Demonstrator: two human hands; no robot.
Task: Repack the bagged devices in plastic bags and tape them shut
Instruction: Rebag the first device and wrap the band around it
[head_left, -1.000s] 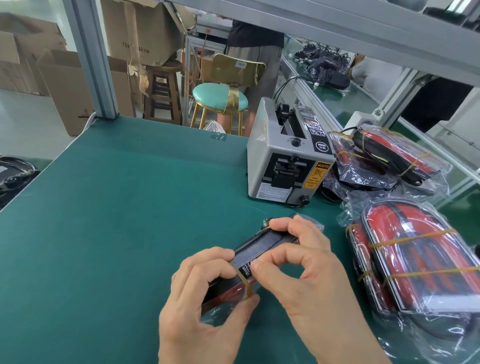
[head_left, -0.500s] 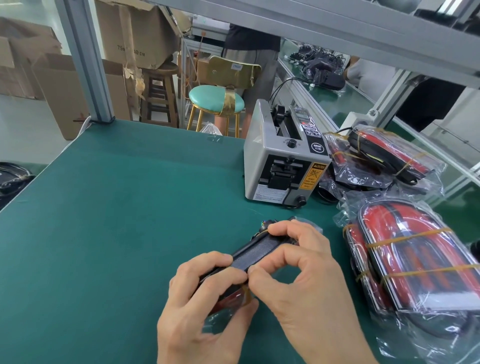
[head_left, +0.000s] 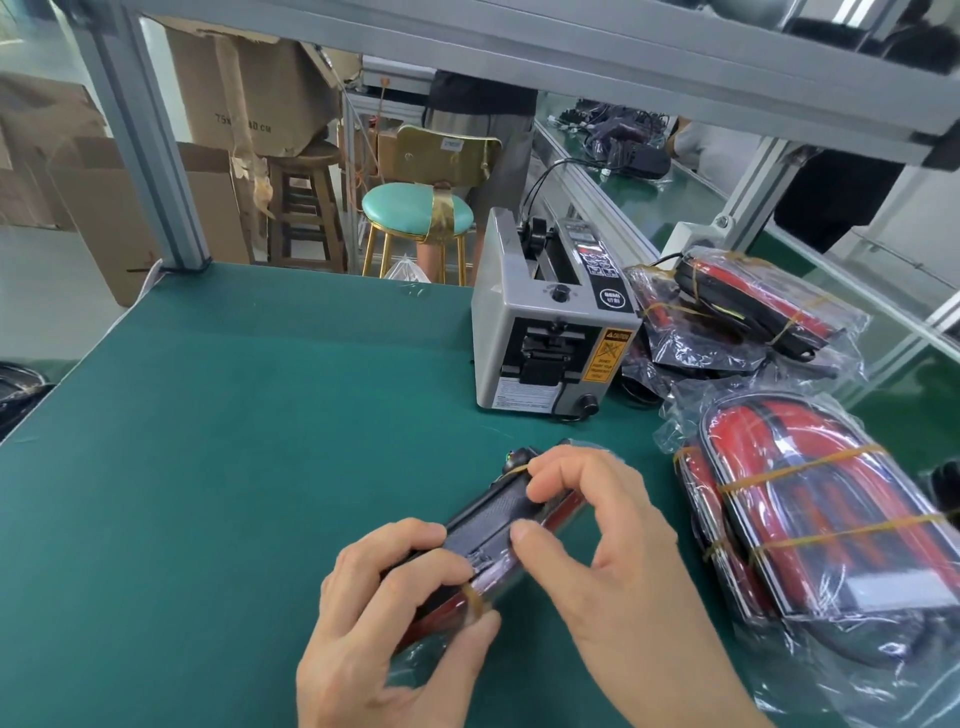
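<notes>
Green surface. One device, black with red sides, lies near the front edge at centre, long axis running from near-left to far-right, partly in a clear bag whose loose end shows under the left palm.

Left hand: fingers curled over the device's near end, thumb against its side; grip closed on the device. One tan rubber band crosses the device just beside the left fingertips. A second tan band shows at the far end under the right fingers.

Right hand: thumb and fingers curved down onto the device's top, fingertips pressing its far half; grip closed on the device.

One tape dispenser, grey with a yellow caution label, stands behind the device, apart from it.

Right of the hands, bagged devices: one large red-and-black pack with two tan bands across it, close to the right hand; behind it, beside the dispenser, a pile of packs, at least two, exact count unclear under the crinkled plastic.

Beyond the surface: one teal stool, one wooden stool, several cardboard boxes, a standing person.
</notes>
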